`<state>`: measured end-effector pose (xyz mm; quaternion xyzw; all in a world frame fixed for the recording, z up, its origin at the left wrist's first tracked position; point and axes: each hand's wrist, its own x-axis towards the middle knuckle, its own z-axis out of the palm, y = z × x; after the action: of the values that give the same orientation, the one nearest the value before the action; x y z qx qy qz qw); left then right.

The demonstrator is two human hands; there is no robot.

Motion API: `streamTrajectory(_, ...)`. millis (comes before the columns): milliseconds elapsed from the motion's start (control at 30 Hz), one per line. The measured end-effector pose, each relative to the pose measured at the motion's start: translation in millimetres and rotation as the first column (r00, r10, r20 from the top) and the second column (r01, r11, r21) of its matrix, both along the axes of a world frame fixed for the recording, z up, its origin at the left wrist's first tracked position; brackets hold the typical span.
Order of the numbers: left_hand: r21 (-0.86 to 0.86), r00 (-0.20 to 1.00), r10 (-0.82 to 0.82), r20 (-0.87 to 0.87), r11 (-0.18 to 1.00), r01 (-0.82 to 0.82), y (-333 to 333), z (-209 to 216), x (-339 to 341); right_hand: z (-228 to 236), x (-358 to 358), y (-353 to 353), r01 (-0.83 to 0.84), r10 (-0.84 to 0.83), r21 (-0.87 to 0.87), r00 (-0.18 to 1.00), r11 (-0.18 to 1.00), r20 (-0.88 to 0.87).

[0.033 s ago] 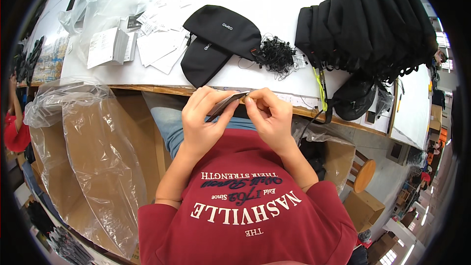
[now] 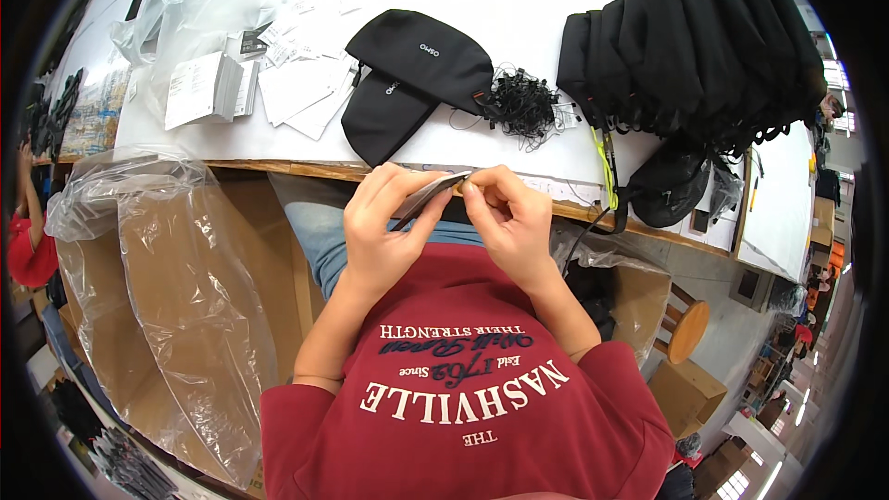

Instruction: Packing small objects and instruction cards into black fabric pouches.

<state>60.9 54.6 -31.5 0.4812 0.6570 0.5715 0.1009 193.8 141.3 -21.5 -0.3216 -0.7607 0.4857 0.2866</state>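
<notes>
Above my lap, at the table's front edge, both hands meet on a thin dark flat card (image 2: 428, 193) seen edge-on. My left hand (image 2: 384, 222) pinches its lower end between thumb and fingers. My right hand (image 2: 509, 213) grips its upper end with thumb and forefinger. Just beyond them on the white table (image 2: 519, 0) lie two black pouches (image 2: 417, 60), one partly over the other. A tangle of black strings (image 2: 523, 104) sits to their right.
A row of black bags (image 2: 694, 46) fills the table's right side, with a yellow-green cord (image 2: 607, 162) hanging off the edge. White paper cards (image 2: 296, 88) and booklets (image 2: 208, 88) lie at the left. A plastic-lined cardboard box (image 2: 176, 287) stands at my left, a wooden stool (image 2: 690, 329) at my right.
</notes>
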Motion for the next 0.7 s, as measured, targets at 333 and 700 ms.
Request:
streamTrajectory(333, 0.181, 0.840, -0.378, 0.389, 0.925, 0.333, -7.9, -8.2, -11.1, -1.2, 9.0, 10.2, -0.127, 0.034, -0.492, 0.980, 0.861, -0.195)
streamTrajectory(700, -0.107, 0.605, -0.308, 0.734, 0.828, 0.551, -18.4, -26.9, -10.5, -9.9, 10.9, 14.6, -0.286, 0.312, -0.299, 0.949, 0.910, 0.042)
